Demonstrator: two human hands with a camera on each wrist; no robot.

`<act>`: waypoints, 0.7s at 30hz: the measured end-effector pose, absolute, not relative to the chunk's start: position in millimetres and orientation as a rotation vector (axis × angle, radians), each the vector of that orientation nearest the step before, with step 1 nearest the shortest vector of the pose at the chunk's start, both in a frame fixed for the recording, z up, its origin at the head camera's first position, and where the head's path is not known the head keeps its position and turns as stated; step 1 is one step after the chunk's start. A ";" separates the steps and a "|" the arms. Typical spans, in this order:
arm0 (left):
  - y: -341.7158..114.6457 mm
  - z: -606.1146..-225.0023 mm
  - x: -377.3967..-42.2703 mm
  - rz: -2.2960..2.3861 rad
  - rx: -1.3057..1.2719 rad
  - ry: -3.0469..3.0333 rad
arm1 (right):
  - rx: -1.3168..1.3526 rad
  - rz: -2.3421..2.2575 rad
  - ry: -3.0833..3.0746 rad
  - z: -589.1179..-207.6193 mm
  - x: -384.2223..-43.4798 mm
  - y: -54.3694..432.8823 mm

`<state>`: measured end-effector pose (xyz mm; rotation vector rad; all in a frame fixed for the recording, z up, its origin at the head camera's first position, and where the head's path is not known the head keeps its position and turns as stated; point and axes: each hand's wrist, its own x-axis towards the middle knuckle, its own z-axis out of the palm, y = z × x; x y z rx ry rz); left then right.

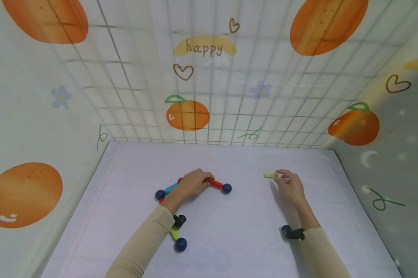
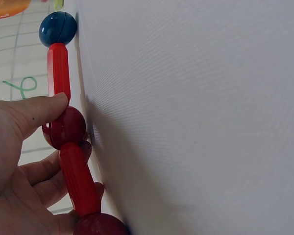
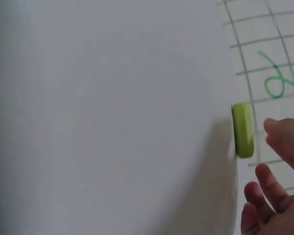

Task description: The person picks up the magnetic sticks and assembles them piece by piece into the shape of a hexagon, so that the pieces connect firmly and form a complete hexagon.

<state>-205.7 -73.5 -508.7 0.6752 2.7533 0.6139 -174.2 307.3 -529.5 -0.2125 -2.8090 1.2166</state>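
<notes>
My left hand grips a chain of magnetic rods and balls in the middle of the table. In the left wrist view its thumb presses beside a dark red ball, with other fingers behind a red rod. Another red rod runs out to a dark blue ball. Leftward, a light blue rod meets a second dark blue ball; the left arm covers part of the chain. My right hand hovers by a loose yellow-green rod, fingers spread and apart from it in the right wrist view.
Below the left sleeve, a yellow-green rod ends in a dark blue ball near the front. The white table is bounded by a printed cloth over a wire grid at the back, with cloth walls on both sides.
</notes>
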 end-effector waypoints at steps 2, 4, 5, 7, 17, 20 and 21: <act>-73.9 -508.6 -205.7 0.617 0.672 2.750 | -0.233 1.219 -2.814 -529.9 -178.8 309.9; -74.0 -508.6 -205.9 0.619 0.670 2.746 | -0.238 1.234 -2.820 -530.3 -183.0 311.8; -74.0 -508.6 -206.0 0.619 0.668 2.744 | -0.235 1.239 -2.826 -530.8 -185.1 312.4; -74.0 -508.3 -206.1 0.625 0.667 2.740 | -0.236 1.246 -2.839 -532.7 -189.1 313.1; -74.5 -507.6 -205.5 0.631 0.670 2.740 | -0.259 1.113 -2.950 -543.4 -201.1 310.2; -74.8 -508.0 -205.3 0.635 0.674 2.744 | -0.254 1.092 -2.955 -543.3 -201.6 309.3; -74.8 -508.0 -205.3 0.637 0.674 2.744 | -0.244 1.080 -2.956 -543.0 -201.4 309.0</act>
